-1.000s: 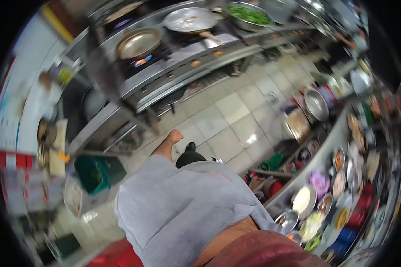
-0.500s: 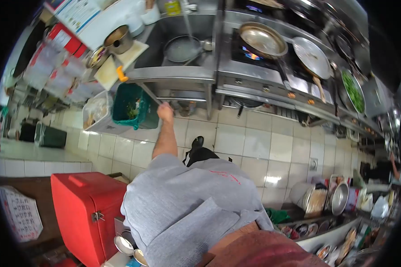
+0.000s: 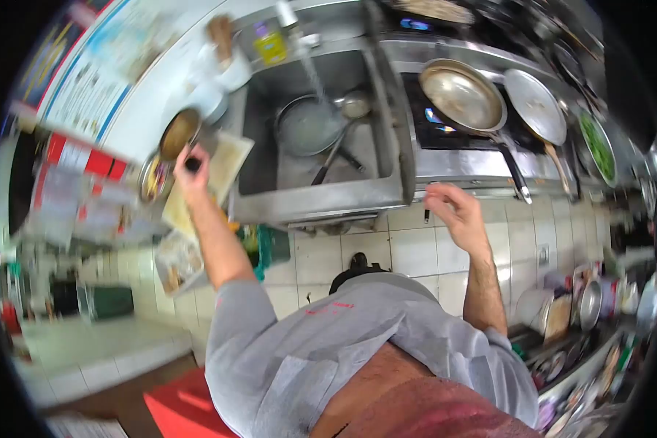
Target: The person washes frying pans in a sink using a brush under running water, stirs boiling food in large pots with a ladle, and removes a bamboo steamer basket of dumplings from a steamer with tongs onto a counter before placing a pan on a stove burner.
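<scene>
My left hand (image 3: 192,174) is closed around the dark-ended handle of a metal saucepan (image 3: 177,136) at the left of the sink. Under that arm lies a pale cutting board (image 3: 226,162), and a bowl with colourful contents (image 3: 154,179) stands beside it. My right hand (image 3: 456,212) is raised in front of the stove's front edge, fingers loosely bent and apart, with nothing visible in it. The nearest cookware to it is a frying pan (image 3: 463,95) on a burner, its handle pointing toward me.
Water runs into a pan (image 3: 308,125) in the sink (image 3: 321,196), where a ladle (image 3: 355,104) also lies. A white pan (image 3: 536,107) and a tray of greens (image 3: 597,146) stand on the right. Below the board are a green bin (image 3: 274,247) and a white bin (image 3: 179,261).
My left hand has risen from beside the green bin and taken hold of the saucepan handle. My right hand has come into view by the stove. The view has moved closer to the sink.
</scene>
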The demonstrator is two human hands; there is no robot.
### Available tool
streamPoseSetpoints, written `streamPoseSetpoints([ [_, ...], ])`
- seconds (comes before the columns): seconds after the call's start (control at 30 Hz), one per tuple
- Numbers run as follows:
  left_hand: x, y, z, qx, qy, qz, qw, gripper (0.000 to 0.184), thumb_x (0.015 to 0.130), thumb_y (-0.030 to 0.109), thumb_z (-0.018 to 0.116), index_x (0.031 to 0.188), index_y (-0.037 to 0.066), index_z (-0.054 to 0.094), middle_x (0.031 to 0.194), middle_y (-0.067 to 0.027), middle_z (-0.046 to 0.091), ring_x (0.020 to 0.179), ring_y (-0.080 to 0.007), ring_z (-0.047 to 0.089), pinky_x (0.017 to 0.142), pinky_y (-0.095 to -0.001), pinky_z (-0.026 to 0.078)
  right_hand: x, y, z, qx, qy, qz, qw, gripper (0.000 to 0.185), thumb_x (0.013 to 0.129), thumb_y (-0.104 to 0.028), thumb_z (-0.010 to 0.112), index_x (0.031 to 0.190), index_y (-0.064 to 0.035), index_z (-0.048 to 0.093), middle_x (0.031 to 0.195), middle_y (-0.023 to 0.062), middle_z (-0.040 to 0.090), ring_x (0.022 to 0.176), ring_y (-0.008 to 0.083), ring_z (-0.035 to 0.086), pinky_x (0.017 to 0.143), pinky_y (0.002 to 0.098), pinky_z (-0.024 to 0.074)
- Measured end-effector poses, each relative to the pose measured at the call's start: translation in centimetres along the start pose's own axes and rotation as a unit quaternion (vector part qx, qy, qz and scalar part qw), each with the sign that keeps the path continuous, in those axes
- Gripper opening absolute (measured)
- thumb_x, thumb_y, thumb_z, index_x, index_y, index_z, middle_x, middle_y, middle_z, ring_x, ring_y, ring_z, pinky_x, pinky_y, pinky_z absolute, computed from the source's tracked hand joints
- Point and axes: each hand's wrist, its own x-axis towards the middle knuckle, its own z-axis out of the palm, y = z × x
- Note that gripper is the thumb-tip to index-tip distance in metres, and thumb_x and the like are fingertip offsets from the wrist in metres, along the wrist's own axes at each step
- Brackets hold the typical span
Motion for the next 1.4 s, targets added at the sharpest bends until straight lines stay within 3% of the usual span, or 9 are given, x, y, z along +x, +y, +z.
streamPoseSetpoints([
  [0.13, -3.9, -1.4, 3.4, 0.055, 0.024, -0.035, 0.998, 0.015, 0.073, -0.004, 0.057, 0.065, 0.006, 0.049, 0.062, 0.0001, 0.047, 0.057, -0.0094, 0.044, 0.058, -0.0213, 0.043, 1.7, 1.0, -0.4, -0.005, 0.018, 0.035, 0.999, 0.019, 0.080, -0.010, 0.060, 0.097, -0.0014, 0.060, 0.083, 0.0069, 0.063, 0.074, 0.0111, 0.057, 0.067, 0.0254, 0.0456],
  [0.2, -6.5, -2.5, 4.9, 0.082, -0.120, -0.086, 0.986, 0.005, 0.075, 0.000, 0.056, 0.078, 0.000, 0.052, 0.067, -0.0016, 0.050, 0.059, -0.0092, 0.047, 0.056, -0.0207, 0.043, 2.2, 1.3, -0.9, 0.019, 0.034, 0.053, 0.998, 0.020, 0.080, -0.012, 0.060, 0.098, -0.0017, 0.060, 0.082, 0.0063, 0.063, 0.074, 0.0107, 0.058, 0.067, 0.0257, 0.0460],
  [0.23, -7.9, -3.4, 6.9, 0.089, -0.035, -0.088, 0.992, 0.014, 0.077, 0.002, 0.055, 0.090, -0.003, 0.052, 0.070, -0.0038, 0.051, 0.060, -0.0105, 0.048, 0.054, -0.0224, 0.043, 2.6, 1.2, -1.1, 0.029, 0.037, 0.052, 0.998, 0.020, 0.080, -0.012, 0.060, 0.098, -0.0019, 0.060, 0.081, 0.0061, 0.063, 0.074, 0.0106, 0.058, 0.067, 0.0258, 0.0461],
  [0.37, -8.7, -8.7, 10.2, 0.113, -0.082, -0.117, 0.983, 0.026, 0.078, 0.004, 0.053, 0.103, 0.000, 0.050, 0.078, -0.0076, 0.054, 0.060, -0.0133, 0.050, 0.053, -0.0253, 0.044, 3.9, 0.2, -2.0, -0.008, 0.054, -0.004, 0.999, 0.020, 0.081, -0.012, 0.059, 0.098, -0.0029, 0.059, 0.081, 0.0062, 0.062, 0.075, 0.0120, 0.058, 0.068, 0.0275, 0.0466],
  [0.57, -3.1, -18.7, 9.5, 0.139, -0.059, -0.198, 0.969, 0.015, 0.074, 0.005, 0.056, 0.085, -0.005, 0.054, 0.071, -0.0056, 0.053, 0.057, -0.0115, 0.044, 0.051, -0.0232, 0.039, 1.8, -0.5, -5.6, -0.058, 0.056, -0.059, 0.995, 0.017, 0.081, -0.012, 0.059, 0.095, -0.0032, 0.060, 0.085, 0.0071, 0.063, 0.077, 0.0134, 0.059, 0.068, 0.0274, 0.0471],
  [0.63, -0.8, -21.4, 8.7, 0.107, -0.106, -0.262, 0.953, 0.007, 0.073, 0.005, 0.057, 0.074, -0.001, 0.053, 0.066, -0.0048, 0.051, 0.056, -0.0128, 0.045, 0.053, -0.0239, 0.039, -0.5, 0.1, -6.4, 0.005, 0.098, 0.024, 0.995, 0.017, 0.080, -0.010, 0.059, 0.095, -0.0025, 0.061, 0.084, 0.0060, 0.063, 0.077, 0.0126, 0.059, 0.067, 0.0271, 0.0474],
  [0.77, 2.9, -25.8, 7.9, 0.173, -0.029, -0.269, 0.947, 0.005, 0.070, 0.004, 0.058, 0.069, 0.001, 0.055, 0.064, -0.0074, 0.056, 0.056, -0.0155, 0.053, 0.054, -0.0265, 0.044, -5.3, 3.4, -7.2, 0.024, 0.217, 0.128, 0.967, 0.018, 0.080, -0.008, 0.060, 0.095, 0.0021, 0.059, 0.078, 0.0067, 0.061, 0.072, 0.0115, 0.058, 0.065, 0.0240, 0.0460],
  [0.93, 6.7, -28.8, 6.7, 0.152, -0.009, -0.329, 0.932, 0.004, 0.070, 0.004, 0.057, 0.068, 0.001, 0.055, 0.063, -0.0077, 0.056, 0.055, -0.0167, 0.054, 0.054, -0.0275, 0.045, -8.9, 7.3, -5.0, 0.076, 0.373, 0.173, 0.908, 0.016, 0.082, -0.007, 0.057, 0.095, 0.0029, 0.057, 0.070, 0.0030, 0.057, 0.062, 0.0099, 0.052, 0.059, 0.0226, 0.0430],
  [1.4, 11.3, -33.8, 3.8, 0.139, 0.005, -0.339, 0.930, 0.008, 0.069, 0.003, 0.059, 0.065, 0.005, 0.053, 0.061, -0.0054, 0.055, 0.055, -0.0155, 0.053, 0.051, -0.0257, 0.045, -9.8, 10.9, 0.1, 0.019, 0.350, 0.255, 0.901, 0.015, 0.083, -0.007, 0.055, 0.094, 0.0030, 0.057, 0.070, 0.0019, 0.056, 0.062, 0.0083, 0.052, 0.058, 0.0214, 0.0427],
])
